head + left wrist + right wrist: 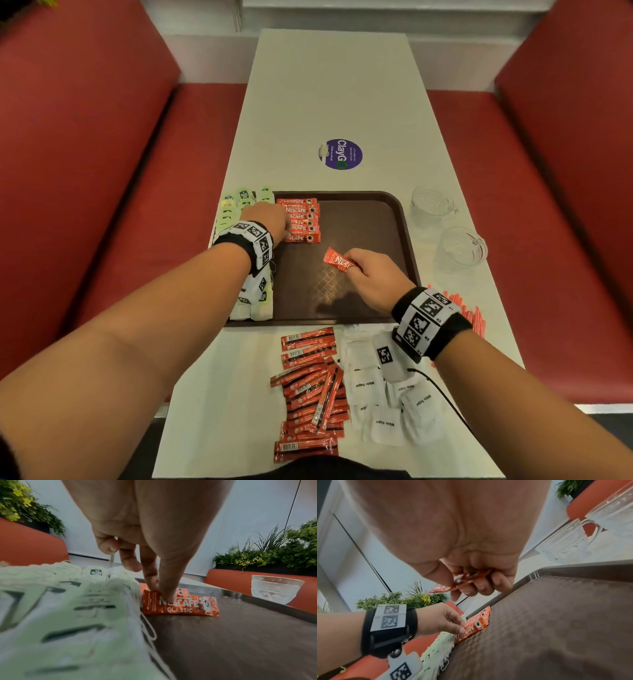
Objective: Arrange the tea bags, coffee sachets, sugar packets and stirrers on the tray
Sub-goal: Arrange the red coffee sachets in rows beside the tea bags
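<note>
**Coffee sachets going into a row on the tray**

A pale table (329,85) runs between red booth seats, with a dark brown, cross-hatched plastic tray (370,219) on it. The step in hand looks like the coffee row. The left hand (265,219) presses its fingertips (169,595) down on the nearest sachet of a shingled row of Nescafé sachets (303,221), glossy red foil rectangles. Soft pale-green tea bags (239,205) with strings lie just left of those fingers. The right hand (371,277) pinches one crinkled coffee sachet (339,262) between thumb and curled fingers, above bare tray. Next, it likely calls for laying this sachet flat, overlapping the row's near end. Loose coffee sticks (310,387), white sugar packets (387,404) and red stirrers (467,311) lie off the tray, near the right wrist.
</note>
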